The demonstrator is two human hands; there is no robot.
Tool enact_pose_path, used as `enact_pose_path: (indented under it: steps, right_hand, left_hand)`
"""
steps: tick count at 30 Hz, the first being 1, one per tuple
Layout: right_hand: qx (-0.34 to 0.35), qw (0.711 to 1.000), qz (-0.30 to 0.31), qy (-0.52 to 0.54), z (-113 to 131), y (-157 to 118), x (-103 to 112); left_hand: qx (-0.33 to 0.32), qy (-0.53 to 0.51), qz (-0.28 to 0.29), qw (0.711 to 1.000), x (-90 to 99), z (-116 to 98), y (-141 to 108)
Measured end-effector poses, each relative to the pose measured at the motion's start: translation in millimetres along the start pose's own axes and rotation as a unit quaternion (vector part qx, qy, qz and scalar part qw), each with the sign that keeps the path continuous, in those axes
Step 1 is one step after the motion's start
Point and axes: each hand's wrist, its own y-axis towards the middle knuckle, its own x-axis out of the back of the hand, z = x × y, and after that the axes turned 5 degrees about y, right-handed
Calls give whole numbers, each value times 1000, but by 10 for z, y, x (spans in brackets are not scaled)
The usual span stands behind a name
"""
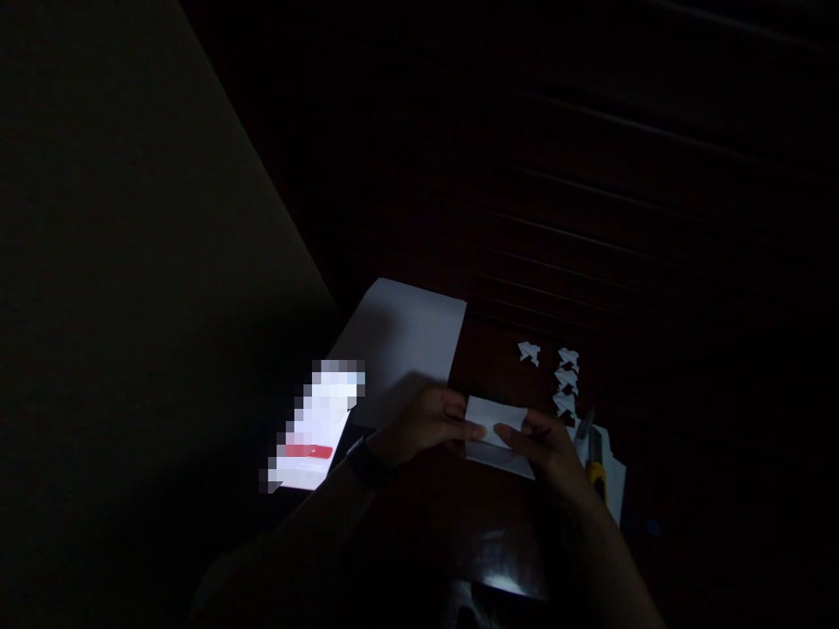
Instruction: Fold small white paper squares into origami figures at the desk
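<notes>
Between my two hands is a small piece of white paper [496,419], held above the dark table. Its lower part bends away along a crease below my thumbs. My left hand [429,424] grips the left edge, thumb on the front and fingers behind. On the right edge, my right hand [547,445] pinches the paper the same way, its thumb pointing inward. Both thumb tips lie close together on the sheet. The fingers behind the paper are partly hidden. A dark band [368,463] circles my left wrist.
A lit phone screen [308,454] glows at the left. Behind it lies a large white sheet [412,341]. Several small folded paper figures [565,381] lie at the right. A yellow utility knife [596,472] rests on white papers [616,489] beside my right forearm. The surroundings are very dark.
</notes>
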Motion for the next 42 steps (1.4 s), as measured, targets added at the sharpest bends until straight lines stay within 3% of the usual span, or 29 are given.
enact_pose_path:
  steps: [5,9,13,18,22,30,36,39,42]
  right_hand:
    - [-20,999,31,2,-65,5,77]
    - [-26,998,40,51,-40,-15,106]
    - [-11,998,23,52,-16,-17,90]
    - [40,997,-38,-49,-90,42,130]
    - [70,988,-40,-135,-103,57,142]
    - [77,991,37,-107,136,-73,31]
    - [111,969,-34,-217,24,18,-32]
    - [101,962,-68,-243,-75,68,-27]
    - [134,952,-119,-247,-110,76,-50]
  left_hand:
    - [2,8,-6,1000,22,8,-4]
    - [9,-47,-3,999,42,37,-11]
    - [32,-101,11,994,60,37,-12]
    - [18,-179,-16,984,57,1,11]
    - [10,-108,-56,993,30,-21,-1]
    - [-2,29,-108,994,79,124,60]
    - [-14,74,-139,987,47,184,132]
    - [-19,61,-152,986,-5,129,131]
    - [-27,32,-166,985,-80,93,111]
